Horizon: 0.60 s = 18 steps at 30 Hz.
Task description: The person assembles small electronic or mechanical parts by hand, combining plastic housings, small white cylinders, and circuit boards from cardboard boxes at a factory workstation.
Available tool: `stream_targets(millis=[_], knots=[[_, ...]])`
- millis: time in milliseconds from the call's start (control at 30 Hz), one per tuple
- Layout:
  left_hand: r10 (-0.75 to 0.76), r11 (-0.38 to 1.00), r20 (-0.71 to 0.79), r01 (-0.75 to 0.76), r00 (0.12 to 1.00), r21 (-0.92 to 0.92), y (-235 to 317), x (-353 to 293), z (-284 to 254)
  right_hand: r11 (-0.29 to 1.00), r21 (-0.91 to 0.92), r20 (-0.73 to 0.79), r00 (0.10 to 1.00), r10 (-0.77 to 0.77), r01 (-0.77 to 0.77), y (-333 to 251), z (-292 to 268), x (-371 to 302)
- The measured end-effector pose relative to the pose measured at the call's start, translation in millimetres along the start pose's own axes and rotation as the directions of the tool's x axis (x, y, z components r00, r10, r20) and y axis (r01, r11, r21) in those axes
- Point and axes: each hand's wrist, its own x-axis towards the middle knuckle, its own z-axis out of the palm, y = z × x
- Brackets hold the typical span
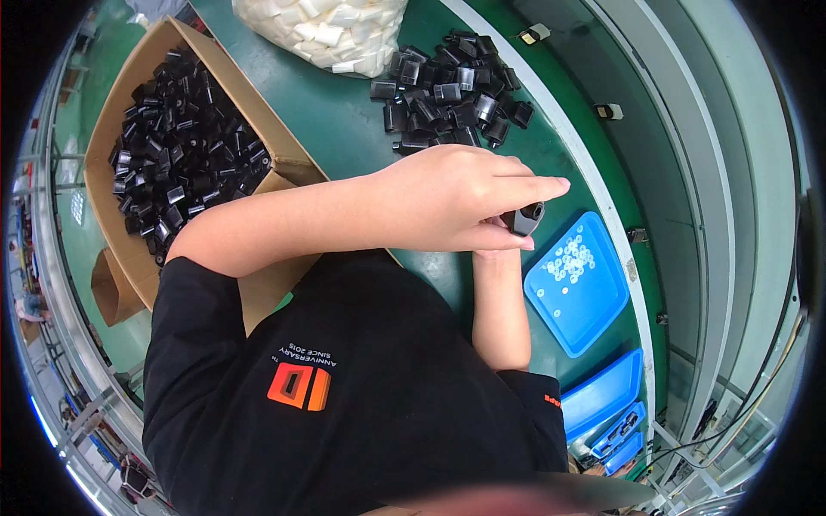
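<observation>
My left hand (pixel 460 193) reaches across in front of me, closed on a small black plastic housing (pixel 523 220). Its index finger stretches out above the housing, and its thumb lies just below. The housing shows a round opening at its end. My right hand (pixel 496 256) comes up from below and is mostly hidden under the left one, so its fingers and any grip on the housing do not show clearly. A heap of similar black housings (pixel 456 93) lies on the green table (pixel 344 138), just beyond my hands.
A cardboard box (pixel 288 155) full of black housings stands at my left. At the far edge sits a clear bag of white pieces (pixel 323 30). To the right, a blue tray (pixel 575 331) holds several small whitish rings (pixel 572 258); more blue trays (pixel 607 391) lie nearer.
</observation>
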Motion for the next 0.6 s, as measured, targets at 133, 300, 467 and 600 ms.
stream_targets(millis=[133, 300, 467, 600], knots=[[0.067, 0.997, -0.021, -0.067, 0.998, 0.029, -1.3, 0.7, 1.5, 0.998, 0.054, 0.031, 0.999, -0.028, 0.026, 6.3, 1.6, -0.5], [0.036, 0.999, -0.006, -0.036, 0.999, -0.029, -1.0, 1.0, 1.7, 0.991, 0.124, 0.067, 0.996, -0.054, 0.046, 9.8, 3.1, 2.4], [0.031, 0.999, 0.009, -0.031, 0.999, -0.029, -1.5, 2.6, -1.2, 0.980, 0.190, 0.101, 0.992, -0.080, 0.060, 16.2, 5.6, 7.1], [0.016, 0.998, -0.001, -0.016, 1.000, -0.064, -4.5, 2.0, 0.1, 0.967, 0.243, 0.131, 0.986, -0.103, 0.069, 20.1, 8.5, 6.7]])
